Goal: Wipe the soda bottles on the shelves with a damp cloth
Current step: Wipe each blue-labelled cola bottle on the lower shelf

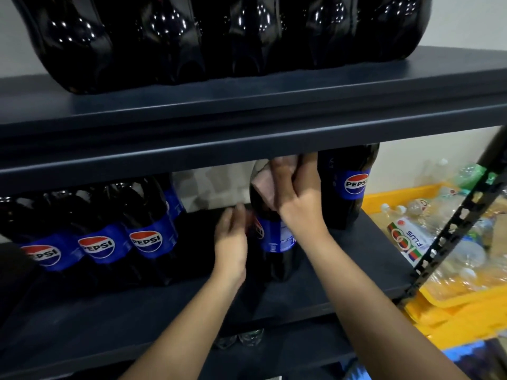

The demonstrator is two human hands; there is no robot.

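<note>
A large Pepsi bottle (274,242) with a blue label stands in the middle of the dark middle shelf (164,319). My right hand (297,198) presses a pale pink cloth (262,187) against the bottle's upper part, fingers curled over the cloth. My left hand (231,237) rests against the bottle's left side at label height, fingers fairly straight. Another Pepsi bottle (348,187) stands just right of it. Three more Pepsi bottles (101,242) line the shelf's left part. The bottle's cap is hidden behind the upper shelf edge.
The upper shelf (247,111) carries a shrink-wrapped pack of dark bottles (219,37). To the right, yellow crates (452,297) hold several empty clear plastic bottles. A perforated black shelf post (452,234) slants down the right side. A white wall lies behind.
</note>
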